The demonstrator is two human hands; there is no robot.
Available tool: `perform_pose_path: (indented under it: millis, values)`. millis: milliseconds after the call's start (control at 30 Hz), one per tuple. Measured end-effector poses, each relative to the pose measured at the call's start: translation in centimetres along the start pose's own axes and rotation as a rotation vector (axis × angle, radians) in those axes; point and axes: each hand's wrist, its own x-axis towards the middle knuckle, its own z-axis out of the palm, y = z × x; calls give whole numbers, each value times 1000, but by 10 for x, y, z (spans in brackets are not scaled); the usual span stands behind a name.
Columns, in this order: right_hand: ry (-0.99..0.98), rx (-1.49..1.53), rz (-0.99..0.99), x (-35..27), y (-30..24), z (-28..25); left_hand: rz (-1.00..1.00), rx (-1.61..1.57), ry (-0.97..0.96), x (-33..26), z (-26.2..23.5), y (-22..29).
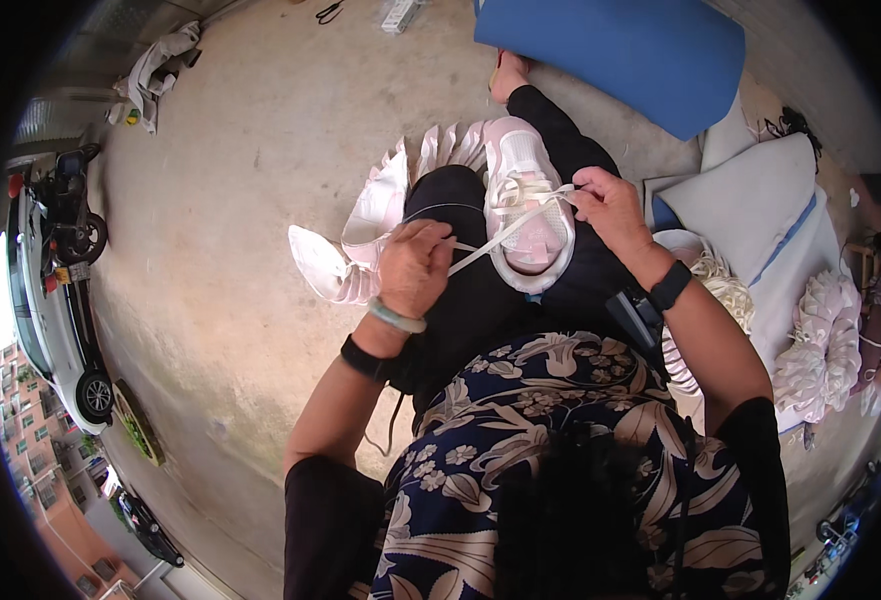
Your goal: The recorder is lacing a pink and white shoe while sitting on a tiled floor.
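Observation:
A pink and white sneaker (523, 190) lies on my lap with its toe pointing away from me and its opening toward me. A cream shoelace (505, 232) runs through its upper eyelets. My left hand (415, 268), beside the shoe, is closed on one length of the lace, which stretches taut across the tongue. At the shoe's right edge my right hand (608, 208) pinches the lace near the eyelets. A curved row of pink and white shoe uppers (375, 205) rests around my left knee.
Bundled cream laces (722, 290) hang by my right side. Farther right are a pile of pink-white shoe uppers (818, 345) and grey-white sheets (760, 200). A blue mat (610, 55) lies ahead, near a bare foot (507, 75). A motorbike (72, 215) and white car (55, 300) stand left.

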Motion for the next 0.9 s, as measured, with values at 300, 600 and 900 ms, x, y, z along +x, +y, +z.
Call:
perform_pose_path:
  millis: [300,600,900]
  values:
    - [-192,455,299,6,-33,3,155,52,-218,24,28,9]
    - [-299,480,365,6,-25,-9,73,134,-385,30,33,22]
    - [-271,400,375,2,-34,-9,73,40,-293,21,21,27]
